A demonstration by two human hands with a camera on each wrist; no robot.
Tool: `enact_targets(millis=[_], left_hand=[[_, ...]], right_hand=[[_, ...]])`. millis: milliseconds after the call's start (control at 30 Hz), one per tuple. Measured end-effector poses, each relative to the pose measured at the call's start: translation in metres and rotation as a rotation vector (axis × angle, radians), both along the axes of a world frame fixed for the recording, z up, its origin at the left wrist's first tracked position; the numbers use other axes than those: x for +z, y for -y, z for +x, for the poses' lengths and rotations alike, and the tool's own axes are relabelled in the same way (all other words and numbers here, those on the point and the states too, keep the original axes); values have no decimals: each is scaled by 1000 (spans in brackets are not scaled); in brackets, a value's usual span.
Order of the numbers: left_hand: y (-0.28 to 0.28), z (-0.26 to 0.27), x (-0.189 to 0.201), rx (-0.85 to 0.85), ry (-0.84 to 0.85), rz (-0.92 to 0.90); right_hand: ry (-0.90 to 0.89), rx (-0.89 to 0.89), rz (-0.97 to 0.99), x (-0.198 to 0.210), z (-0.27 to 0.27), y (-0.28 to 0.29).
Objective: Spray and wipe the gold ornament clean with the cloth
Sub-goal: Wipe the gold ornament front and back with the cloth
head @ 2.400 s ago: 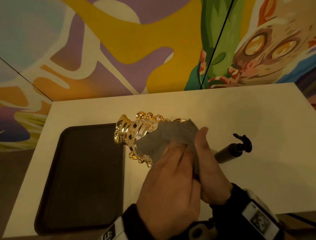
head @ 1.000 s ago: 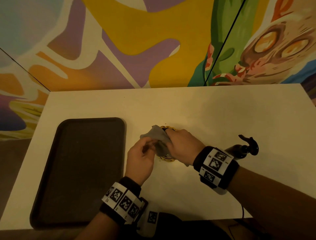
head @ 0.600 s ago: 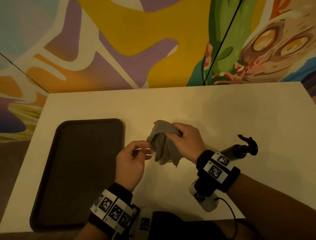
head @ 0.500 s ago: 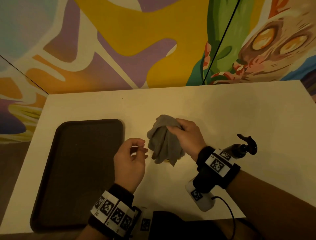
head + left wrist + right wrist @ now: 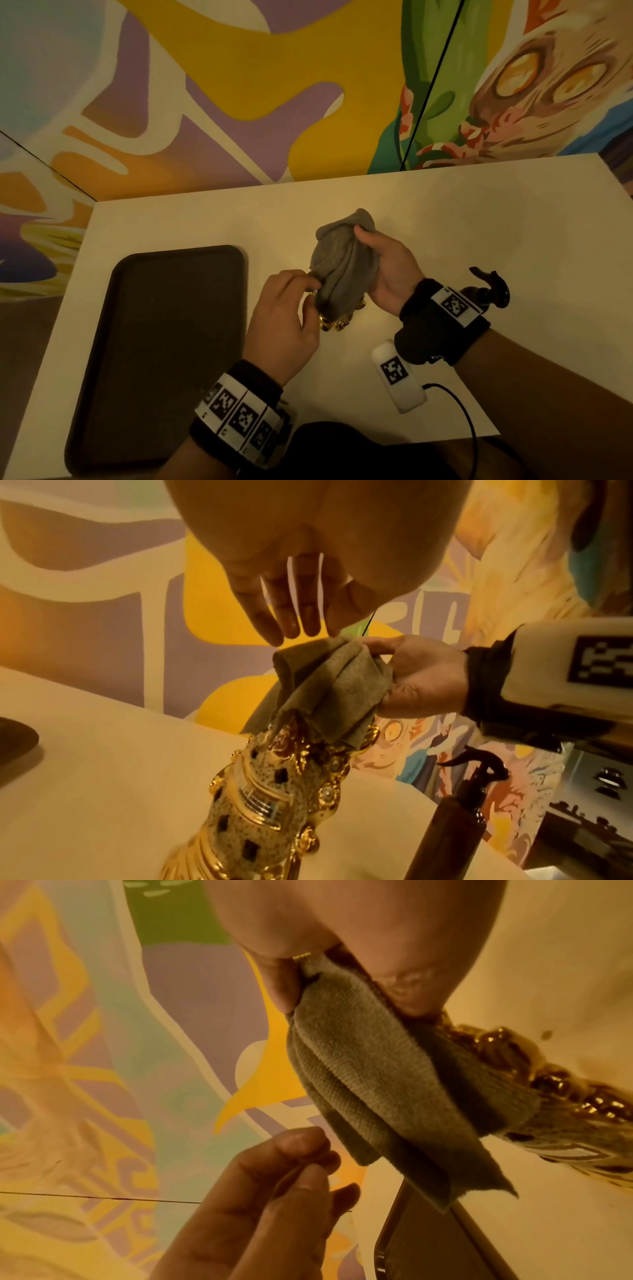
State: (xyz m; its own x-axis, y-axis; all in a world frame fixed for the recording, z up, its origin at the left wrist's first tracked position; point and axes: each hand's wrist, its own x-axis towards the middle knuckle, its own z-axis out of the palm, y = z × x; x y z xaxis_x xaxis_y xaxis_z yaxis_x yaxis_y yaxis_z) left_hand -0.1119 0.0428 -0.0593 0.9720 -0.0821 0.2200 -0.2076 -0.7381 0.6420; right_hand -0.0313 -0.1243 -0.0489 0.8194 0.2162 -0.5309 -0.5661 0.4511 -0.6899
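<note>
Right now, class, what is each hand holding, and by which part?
The right hand grips the bunched grey cloth near its top, over the gold ornament. The left hand holds nothing.

– What is the big flat thing?

– A white table. It stands against a painted wall.

– What is on it?

– A dark tray lies on the left. The gold ornament stands upright in the middle. A dark spray bottle stands on the right, near the ornament.
</note>
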Motion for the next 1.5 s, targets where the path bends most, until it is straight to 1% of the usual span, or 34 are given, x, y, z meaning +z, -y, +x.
enact_targets(millis=[67,100,167,200,233,267,300,333,367,400,500,567,600,633,700,767,867,1000,1100,1200,1233,1333,1367,1400,1433,1500], left_hand=[[3,1,-3,26,-37,-27],[2,2,-5,61,-88,-80],[0,5,-16,115,-308,-285],[-1,7,-20,107,-435,-407],[-2,9,-26,66,-534,-496],[-2,12,-32,-3,-585,-522],[0,14,-38,-83,-595,-503],[2,16,-43,-144,-588,-447],[5,18,-48,-172,-583,-403],[6,19,-50,-164,-596,-384],[2,16,-59,-111,-582,-486],[-1,11,-59,-99,-568,-559],[-2,9,-57,-88,-565,-565],[-3,8,-56,-77,-550,-568],[-5,6,-52,-51,-510,-633],[-7,5,-47,-4,-505,-674],[-7,1,-38,8,-396,-708],[-8,0,-30,31,-300,-637],[-10,3,-28,48,-260,-559],[-8,4,-19,82,-272,-499],[-9,4,-17,111,-252,-462],[-8,7,9,266,-96,-253],[-5,10,22,290,-87,-215],[-4,15,32,290,-137,-208],[-2,21,39,282,-240,-230],[2,41,47,282,-524,-355]], right_hand=[[-1,-13,4,0,0,2],[-4,-18,5,0,0,2],[-9,-24,27,-1,-2,3],[-10,-20,42,-1,-4,2],[-11,-14,57,-1,-6,1],[-13,-8,76,0,-8,-2],[-15,-1,95,0,-10,-6],[-17,7,115,-1,-13,-11],[-21,14,130,-2,-15,-16],[-24,20,146,-3,-17,-21],[-36,17,187,-9,-20,-35],[-86,-4,226,-12,-19,-42],[-118,-8,248,-13,-19,-45],[-147,-3,265,-14,-18,-48],[-199,14,290,-13,-16,-52],[-245,28,322,-9,-12,-53],[-264,56,392,-2,-6,-52],[-196,42,492,11,4,-48],[-88,28,547,26,11,-44],[63,40,569,44,22,-31],[121,49,562,52,26,-25],[355,31,562,74,34,6],[414,11,550,78,33,19],[443,-9,528,79,30,30],[450,-38,477,77,25,41],[470,-102,314,68,14,56]])
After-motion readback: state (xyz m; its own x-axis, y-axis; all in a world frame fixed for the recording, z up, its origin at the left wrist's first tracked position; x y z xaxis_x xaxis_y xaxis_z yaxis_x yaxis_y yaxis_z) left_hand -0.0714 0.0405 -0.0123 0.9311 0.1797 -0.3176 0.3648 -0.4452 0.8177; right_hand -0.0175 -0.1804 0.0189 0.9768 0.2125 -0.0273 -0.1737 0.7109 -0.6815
